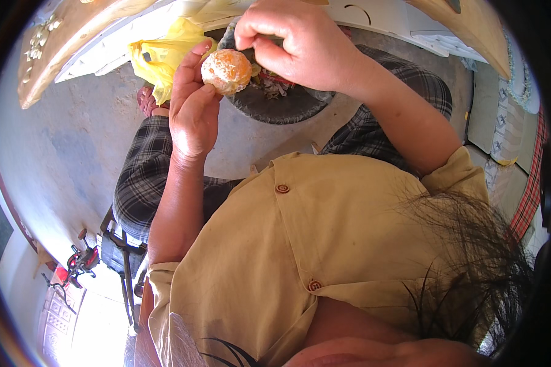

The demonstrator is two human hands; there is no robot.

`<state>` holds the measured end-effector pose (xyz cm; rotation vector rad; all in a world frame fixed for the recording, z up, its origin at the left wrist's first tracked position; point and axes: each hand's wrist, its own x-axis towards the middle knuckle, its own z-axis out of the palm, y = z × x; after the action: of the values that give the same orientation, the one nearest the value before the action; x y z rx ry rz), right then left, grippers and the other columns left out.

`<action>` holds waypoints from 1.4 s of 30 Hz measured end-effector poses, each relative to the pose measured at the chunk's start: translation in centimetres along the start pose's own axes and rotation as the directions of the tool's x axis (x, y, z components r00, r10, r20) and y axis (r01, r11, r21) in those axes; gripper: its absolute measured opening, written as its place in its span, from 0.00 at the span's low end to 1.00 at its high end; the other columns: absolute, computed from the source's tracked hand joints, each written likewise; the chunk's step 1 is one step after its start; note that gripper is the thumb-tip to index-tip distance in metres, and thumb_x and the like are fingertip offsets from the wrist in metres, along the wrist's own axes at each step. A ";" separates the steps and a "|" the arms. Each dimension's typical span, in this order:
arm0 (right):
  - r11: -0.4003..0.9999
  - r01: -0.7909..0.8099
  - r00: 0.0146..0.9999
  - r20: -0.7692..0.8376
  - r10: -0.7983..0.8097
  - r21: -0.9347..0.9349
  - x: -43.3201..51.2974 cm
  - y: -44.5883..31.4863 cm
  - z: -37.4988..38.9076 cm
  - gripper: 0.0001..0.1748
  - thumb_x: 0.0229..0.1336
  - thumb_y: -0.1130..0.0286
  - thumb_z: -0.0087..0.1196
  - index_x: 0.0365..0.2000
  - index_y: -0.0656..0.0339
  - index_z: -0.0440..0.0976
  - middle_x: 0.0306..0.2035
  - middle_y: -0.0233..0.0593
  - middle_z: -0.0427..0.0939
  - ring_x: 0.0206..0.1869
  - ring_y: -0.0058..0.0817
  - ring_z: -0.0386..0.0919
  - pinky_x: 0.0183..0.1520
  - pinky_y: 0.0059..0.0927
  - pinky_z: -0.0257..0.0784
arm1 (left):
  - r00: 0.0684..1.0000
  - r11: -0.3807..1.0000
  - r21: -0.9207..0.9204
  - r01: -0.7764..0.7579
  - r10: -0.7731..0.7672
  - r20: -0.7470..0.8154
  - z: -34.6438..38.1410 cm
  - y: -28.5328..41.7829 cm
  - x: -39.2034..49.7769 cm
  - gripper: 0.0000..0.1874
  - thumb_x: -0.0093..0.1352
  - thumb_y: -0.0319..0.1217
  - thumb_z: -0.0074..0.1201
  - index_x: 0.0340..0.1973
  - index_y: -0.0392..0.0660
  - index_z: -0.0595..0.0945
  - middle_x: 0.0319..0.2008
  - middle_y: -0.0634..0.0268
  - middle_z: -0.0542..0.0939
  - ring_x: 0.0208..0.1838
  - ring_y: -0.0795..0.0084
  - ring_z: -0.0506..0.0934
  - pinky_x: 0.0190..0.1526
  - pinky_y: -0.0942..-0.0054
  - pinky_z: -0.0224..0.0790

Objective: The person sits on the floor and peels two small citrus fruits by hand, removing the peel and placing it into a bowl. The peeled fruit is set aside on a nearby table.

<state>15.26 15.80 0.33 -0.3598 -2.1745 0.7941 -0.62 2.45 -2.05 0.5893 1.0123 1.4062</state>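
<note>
My left hand (193, 105) holds a peeled orange citrus fruit (226, 71) between its thumb and fingers. Patches of white pith cling to the fruit's surface. Just right of the fruit and slightly above it is my right hand (298, 46), its fingers curled and the thumb drawn in near the index fingertip. No object shows clearly in that pinch. Below both hands, between my knees, stands a round dark bin (280, 110) with scraps (275, 87) inside. The right hand covers part of the bin. A yellow plastic bag (160, 55) hangs just beyond my left hand.
A wooden tabletop edge (73, 43) curves across the upper left, with several small pale pieces (39, 36) on it. Another wooden edge (473, 32) is at upper right. A cushioned seat (486, 110) stands at right. A small red-and-black wheeled toy (85, 259) is at lower left.
</note>
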 end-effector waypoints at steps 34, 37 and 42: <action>0.962 -0.260 0.943 0.237 0.233 0.085 0.6 -2.3 -1.0 0.10 0.52 0.70 0.64 0.35 0.61 0.77 0.31 0.43 0.78 0.35 0.42 0.78 0.39 0.39 0.73 | 0.998 0.998 0.035 -0.053 0.052 0.017 -1.1 -0.7 0.0 0.36 0.62 0.13 0.50 0.68 0.38 0.64 0.61 0.55 0.74 0.63 0.67 0.72 0.64 0.68 0.67; 0.957 -0.272 0.933 0.270 0.237 0.100 0.6 -2.2 -1.0 0.11 0.52 0.70 0.64 0.36 0.60 0.78 0.32 0.42 0.78 0.37 0.42 0.79 0.42 0.37 0.74 | 0.997 0.990 0.118 -0.071 0.071 0.007 -1.2 -1.1 0.2 0.39 0.60 0.11 0.56 0.68 0.38 0.65 0.63 0.56 0.71 0.63 0.68 0.72 0.65 0.68 0.66; 0.956 -0.258 0.933 0.293 0.209 0.142 0.4 -1.5 -1.0 0.11 0.50 0.72 0.65 0.36 0.59 0.77 0.33 0.39 0.78 0.39 0.41 0.79 0.44 0.36 0.74 | 0.991 0.947 0.291 -0.134 0.121 0.065 -1.5 -1.2 0.6 0.40 0.58 0.13 0.64 0.66 0.38 0.69 0.68 0.57 0.65 0.64 0.68 0.71 0.66 0.68 0.67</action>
<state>15.72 15.24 2.04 -0.4455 -2.3194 1.2277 -1.34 2.49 -3.96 0.9169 1.1739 1.3559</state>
